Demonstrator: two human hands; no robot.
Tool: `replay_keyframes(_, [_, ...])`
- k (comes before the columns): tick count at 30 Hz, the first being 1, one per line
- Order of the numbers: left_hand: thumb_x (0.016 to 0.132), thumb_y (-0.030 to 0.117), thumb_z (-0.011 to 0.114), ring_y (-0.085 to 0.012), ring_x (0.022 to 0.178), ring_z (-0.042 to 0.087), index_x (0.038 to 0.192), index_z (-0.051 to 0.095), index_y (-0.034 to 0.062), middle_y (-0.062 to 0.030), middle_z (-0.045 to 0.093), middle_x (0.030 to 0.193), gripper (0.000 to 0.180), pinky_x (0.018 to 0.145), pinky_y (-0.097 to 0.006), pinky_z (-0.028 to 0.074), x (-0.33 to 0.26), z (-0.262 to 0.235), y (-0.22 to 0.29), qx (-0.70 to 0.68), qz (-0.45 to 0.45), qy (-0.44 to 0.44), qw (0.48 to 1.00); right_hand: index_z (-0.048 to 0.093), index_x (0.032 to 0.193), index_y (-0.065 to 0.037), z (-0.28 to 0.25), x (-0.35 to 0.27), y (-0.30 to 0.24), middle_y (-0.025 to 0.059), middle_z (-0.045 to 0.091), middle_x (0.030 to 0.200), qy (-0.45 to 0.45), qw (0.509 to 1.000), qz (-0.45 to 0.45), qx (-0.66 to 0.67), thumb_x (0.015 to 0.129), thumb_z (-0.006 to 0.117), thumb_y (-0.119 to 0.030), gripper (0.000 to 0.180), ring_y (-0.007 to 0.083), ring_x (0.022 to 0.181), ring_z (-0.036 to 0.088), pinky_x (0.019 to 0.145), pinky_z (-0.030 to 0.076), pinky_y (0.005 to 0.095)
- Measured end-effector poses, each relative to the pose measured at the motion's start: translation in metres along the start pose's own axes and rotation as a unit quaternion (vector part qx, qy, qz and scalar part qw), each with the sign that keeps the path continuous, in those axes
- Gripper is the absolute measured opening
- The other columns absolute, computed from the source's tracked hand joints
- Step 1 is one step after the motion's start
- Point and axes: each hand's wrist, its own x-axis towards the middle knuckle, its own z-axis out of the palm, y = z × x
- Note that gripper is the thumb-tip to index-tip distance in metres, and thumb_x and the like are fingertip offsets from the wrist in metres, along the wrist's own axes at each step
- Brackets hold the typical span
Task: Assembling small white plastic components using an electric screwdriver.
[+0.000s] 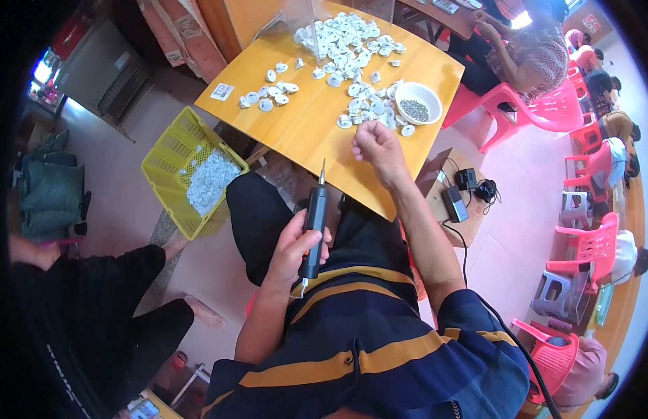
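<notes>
My left hand [294, 246] is wrapped around a black electric screwdriver [314, 218], held upright over my lap with its thin bit towards the table. Above the near right part of the wooden table [289, 133], my right hand [380, 148] has its fingers curled and pressed together; anything between them is too small to make out. Just beyond it stands a white bowl [434, 94] with many small metal screws [413, 109] inside. Beside the bowl lies a cluster of small round white plastic parts [369, 105]. A larger heap of the same parts [345, 35] covers the far side.
A yellow plastic basket [163, 167], partly filled with white pieces, stands left of the table. On the right, a cardboard box [456, 227] carries black power adapters [456, 202] and cables. One person sits close on the left, another at the far right near pink chairs [540, 105].
</notes>
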Motion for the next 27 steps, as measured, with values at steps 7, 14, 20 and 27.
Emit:
replay_keyframes(7, [0.097,0.012,0.061,-0.0111,0.07,0.062,0.139,0.045,-0.0003,-0.0071,0.062,0.094,0.047,0.066,-0.025,0.053,-0.001,0.009,0.002,0.025,0.001,-0.008,1.0,0.06,0.104,-0.007,0.023,-0.02,0.026,0.0063,0.068,0.09,-0.006,0.995,0.036,0.089,0.1,0.067,-0.014,0.011,0.0123,0.075,0.063,0.067,0.052,0.0254])
replay_keyframes(14, [0.097,0.014,0.058,-0.013,0.07,0.063,0.141,0.043,-0.0013,-0.0093,0.064,0.097,0.049,0.065,-0.027,0.054,0.001,0.0,-0.003,0.065,-0.011,-0.018,0.998,0.062,0.102,-0.008,0.026,-0.024,0.027,0.0057,0.069,0.09,-0.019,0.992,0.068,0.101,0.099,0.069,-0.013,0.01,0.0102,0.074,0.065,0.065,0.054,0.023])
replay_keyframes(20, [0.098,0.012,0.057,-0.0133,0.069,0.063,0.141,0.043,-0.0012,-0.0092,0.064,0.097,0.047,0.065,-0.027,0.054,0.002,-0.001,-0.003,0.078,-0.01,-0.019,0.997,0.064,0.103,-0.005,0.023,-0.023,0.031,0.0072,0.072,0.089,-0.025,0.99,0.058,0.13,0.098,0.07,-0.012,0.01,0.0103,0.072,0.067,0.065,0.057,0.0227])
replay_keyframes(27, [0.098,0.011,0.057,-0.0131,0.069,0.063,0.141,0.043,-0.0011,-0.0083,0.064,0.096,0.046,0.064,-0.027,0.054,0.003,-0.001,-0.005,0.084,-0.013,-0.015,0.996,0.063,0.1,-0.008,0.024,-0.023,0.031,0.0052,0.07,0.09,-0.011,0.992,0.065,0.11,0.099,0.069,-0.013,0.008,0.0094,0.072,0.065,0.064,0.055,0.022])
